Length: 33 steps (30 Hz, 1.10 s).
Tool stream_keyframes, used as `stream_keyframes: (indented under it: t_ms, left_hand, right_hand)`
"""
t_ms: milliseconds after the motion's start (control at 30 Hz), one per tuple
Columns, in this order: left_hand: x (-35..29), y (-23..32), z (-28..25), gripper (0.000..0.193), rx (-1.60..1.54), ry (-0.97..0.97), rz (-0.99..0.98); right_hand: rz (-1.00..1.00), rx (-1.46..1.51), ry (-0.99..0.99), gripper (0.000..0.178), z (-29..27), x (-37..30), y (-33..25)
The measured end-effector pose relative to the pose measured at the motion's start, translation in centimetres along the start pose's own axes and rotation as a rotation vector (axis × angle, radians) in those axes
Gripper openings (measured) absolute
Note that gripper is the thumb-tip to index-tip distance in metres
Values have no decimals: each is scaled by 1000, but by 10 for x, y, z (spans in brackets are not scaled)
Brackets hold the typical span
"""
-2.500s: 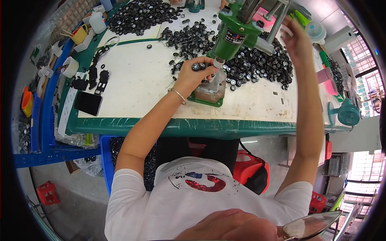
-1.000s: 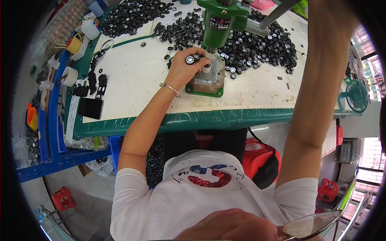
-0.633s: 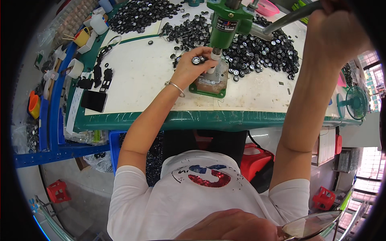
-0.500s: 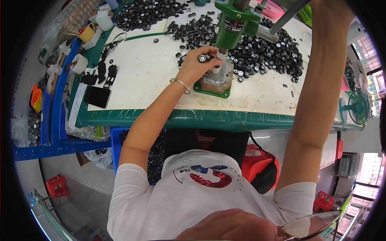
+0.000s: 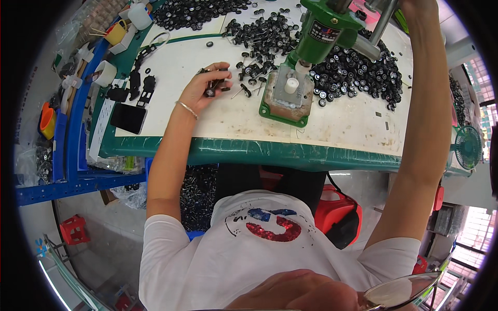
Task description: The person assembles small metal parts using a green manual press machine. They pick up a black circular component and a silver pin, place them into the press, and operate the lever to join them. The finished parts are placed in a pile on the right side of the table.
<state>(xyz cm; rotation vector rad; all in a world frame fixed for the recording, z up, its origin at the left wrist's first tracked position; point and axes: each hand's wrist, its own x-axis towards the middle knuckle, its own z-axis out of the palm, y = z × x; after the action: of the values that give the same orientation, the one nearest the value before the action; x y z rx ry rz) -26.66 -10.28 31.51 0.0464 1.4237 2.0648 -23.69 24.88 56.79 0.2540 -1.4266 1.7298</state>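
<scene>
My left hand [image 5: 201, 90] is above the white worktop left of the press, its fingers curled round small black wheels [image 5: 210, 91]. Whether an axle joins them is hard to make out. A green hand press [image 5: 320, 36] stands at centre right. A white round holder [image 5: 292, 85] sits on its base plate with no wheel visible on it. At the top edge, my right hand [image 5: 416, 6] is by the upper end of the press's metal lever [image 5: 384, 23]. The frame cuts off its fingers.
A heap of black wheels [image 5: 358, 78] lies right of the press, and wheels with thin axles [image 5: 264, 36] lie behind it. Another pile [image 5: 197, 13] is at the far left. A phone [image 5: 127, 118] and black plastic parts [image 5: 148, 89] lie left. The table has a green edge [image 5: 249, 154].
My left hand has moved left from the press's base to the worktop, keeping black wheels in its fingers. The white holder has come into sight. My right hand stays high by the lever.
</scene>
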Motion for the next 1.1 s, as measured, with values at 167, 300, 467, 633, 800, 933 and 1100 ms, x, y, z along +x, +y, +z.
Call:
stream_keyframes:
  t_ms: [167,300,467,633,800,933,1100]
  left_hand:
    - [1,0,9,22,678,-2,63]
    - [15,-9,19,25,1186,65,172]
    - [20,-4,35,26,1446,120,221]
    - [14,-6,21,26,984,81,227]
    - [-7,3,30,31,650,128,195]
    - [-11,4,36,30,514,140,167]
    - [-18,3,62,29,484,54,196]
  right_hand:
    - [108,-324,-21,36,-65,-55,4]
    - [460,-798,-206,28,-103,-125,20]
    - [262,-1209,-586,22,-157,-199,67]
    - [235,-1408,-563,22,-147,-230,81]
    - [166,-1388,-579,18,-150,-232,86]
    - [112,-1334,-538,17,-147,-239,84]
    - [217,-1177,-427,18,-147,-234,85]
